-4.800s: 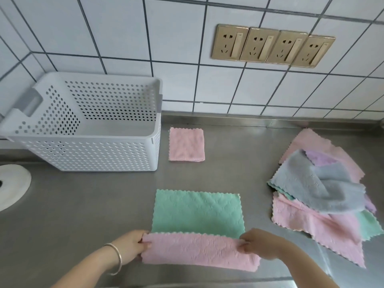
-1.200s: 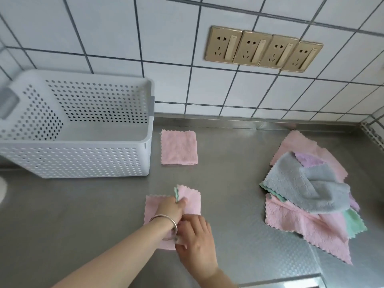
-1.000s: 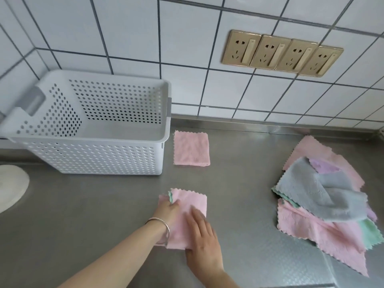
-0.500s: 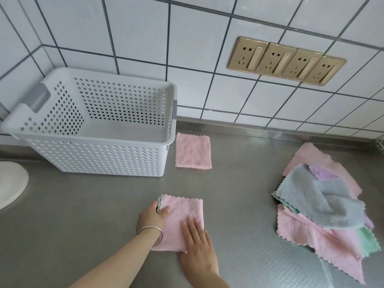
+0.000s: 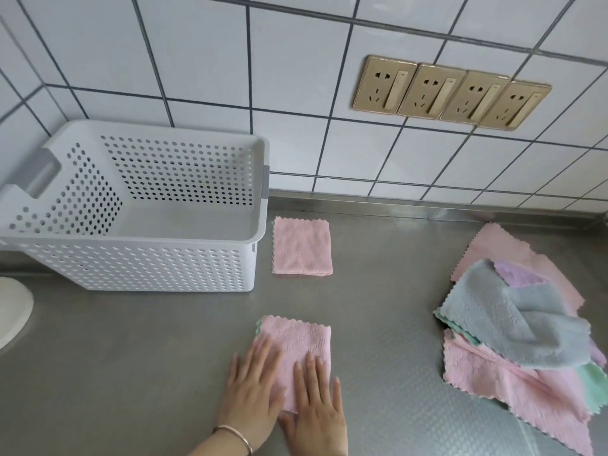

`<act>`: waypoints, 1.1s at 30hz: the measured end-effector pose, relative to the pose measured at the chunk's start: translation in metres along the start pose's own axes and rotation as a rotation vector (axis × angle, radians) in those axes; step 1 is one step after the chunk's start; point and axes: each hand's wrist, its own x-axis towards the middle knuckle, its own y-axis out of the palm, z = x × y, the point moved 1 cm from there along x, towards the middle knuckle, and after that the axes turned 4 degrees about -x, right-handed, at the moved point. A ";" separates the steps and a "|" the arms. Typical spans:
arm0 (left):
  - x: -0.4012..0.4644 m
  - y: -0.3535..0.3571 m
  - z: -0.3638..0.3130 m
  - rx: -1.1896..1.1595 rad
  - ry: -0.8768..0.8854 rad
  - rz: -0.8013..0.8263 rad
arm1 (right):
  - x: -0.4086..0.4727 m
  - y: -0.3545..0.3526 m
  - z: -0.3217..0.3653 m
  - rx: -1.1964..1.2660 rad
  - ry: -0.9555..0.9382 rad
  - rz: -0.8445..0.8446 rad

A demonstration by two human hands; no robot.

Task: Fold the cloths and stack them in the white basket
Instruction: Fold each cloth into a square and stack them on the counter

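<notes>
Left hand: left hand (image 5: 251, 390) lies flat, fingers straight and spread, pressing the left part of the folded cloth (image 5: 297, 348); a bangle (image 5: 235, 437) circles the wrist.
Right hand: right hand (image 5: 317, 411) lies flat beside it, fingers straight, pressing the cloth's near right part; its wrist is cut off by the frame's bottom edge.
Folded cloth: pink, a green edge peeking out at its far left corner, on the steel counter (image 5: 131, 357) in front of the white basket (image 5: 138, 264).
Second folded cloth: pink square (image 5: 301, 246) just right of the basket.
Unfolded pile: pink, grey, purple and green cloths (image 5: 516, 324) at right, overlapping; lower layers mostly hidden.
Left edge: white rounded object (image 5: 13, 311), cut off, unidentifiable.
</notes>
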 end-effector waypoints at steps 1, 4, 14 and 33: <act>0.000 0.004 0.000 0.049 0.045 -0.001 | 0.002 -0.001 -0.003 0.006 0.010 -0.006; 0.013 0.011 -0.007 0.157 0.112 0.052 | 0.008 -0.005 -0.018 0.004 0.023 -0.044; 0.107 0.049 -0.079 0.233 0.171 0.206 | 0.051 -0.023 -0.121 -0.102 0.068 0.038; 0.299 0.038 -0.110 0.420 0.113 0.221 | 0.238 -0.080 -0.198 -0.135 -0.036 0.268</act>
